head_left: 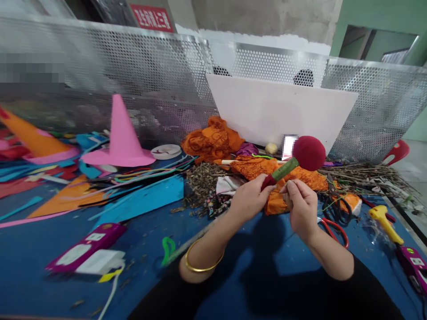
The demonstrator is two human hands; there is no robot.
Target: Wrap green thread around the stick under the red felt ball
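Observation:
My left hand (248,198) is closed around the lower end of a red ball-headed stick (308,153). Its handle is dark red below, with a green wrapping (285,170) just under the round head, and it tilts up to the right. Close beside that handle, my right hand (303,206) is pinched shut, thumb against fingers; anything between the fingertips is too small to make out. Orange patterned cloth (312,178) lies behind both hands. Red-handled scissors (336,233) and black scissors (335,204) rest to the right of my right hand.
Left on the blue table (150,271) stand a pink cone hat (123,133), blue foam sheet (156,200) and a purple power strip (90,246). Dry twigs (370,175) and a yellow glue gun (385,222) lie right. A white board (280,102) leans against perforated metal at the back.

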